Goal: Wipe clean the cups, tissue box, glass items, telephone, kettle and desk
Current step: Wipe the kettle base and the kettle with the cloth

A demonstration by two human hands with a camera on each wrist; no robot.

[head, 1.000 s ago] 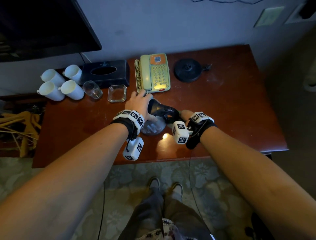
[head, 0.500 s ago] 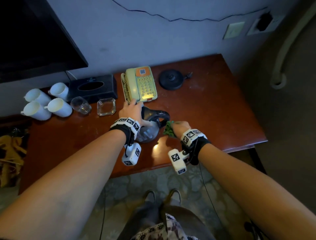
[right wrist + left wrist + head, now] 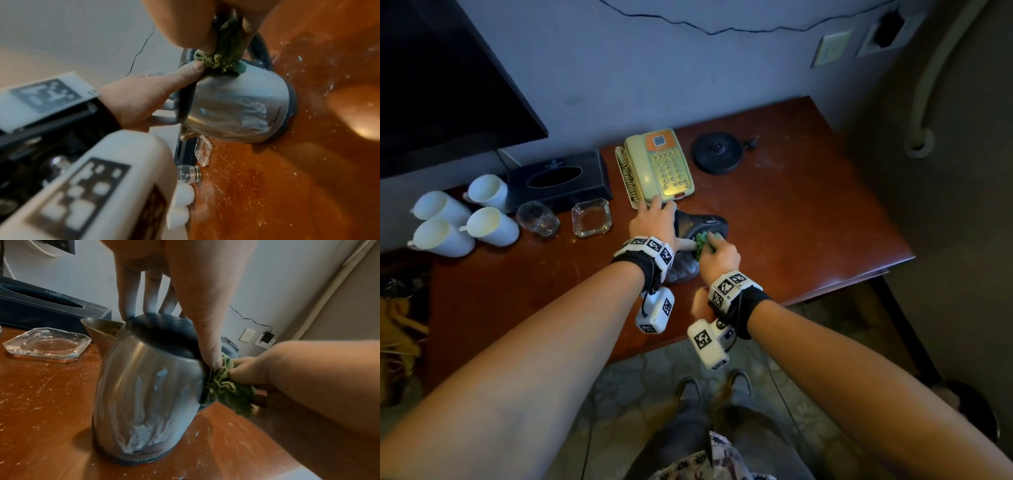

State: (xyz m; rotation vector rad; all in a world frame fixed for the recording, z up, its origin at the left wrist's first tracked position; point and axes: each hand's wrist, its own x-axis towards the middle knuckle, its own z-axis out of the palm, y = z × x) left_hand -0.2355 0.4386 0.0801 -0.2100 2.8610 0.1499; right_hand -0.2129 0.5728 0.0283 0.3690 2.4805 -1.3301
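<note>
Stainless-steel electric kettle (image 3: 148, 386) with black lid, steadied from above and wiped at the handle side.

Left hand (image 3: 654, 222) spread over the lid, straight fingers on the spout-side rim, thumb down the handle side, nothing curled round. Right hand (image 3: 719, 255) pinching a crumpled green cloth (image 3: 224, 382) against the upper body, just beside that thumb (white streaks lower on the steel). Kettle upright on the reddish-brown wooden desk (image 3: 808, 219), directly under both hands. Beyond the left fingertips, a cream push-button telephone (image 3: 659, 166); left of the grip, a square clear glass ashtray (image 3: 47, 345) and a black tissue box (image 3: 51, 305).
</note>
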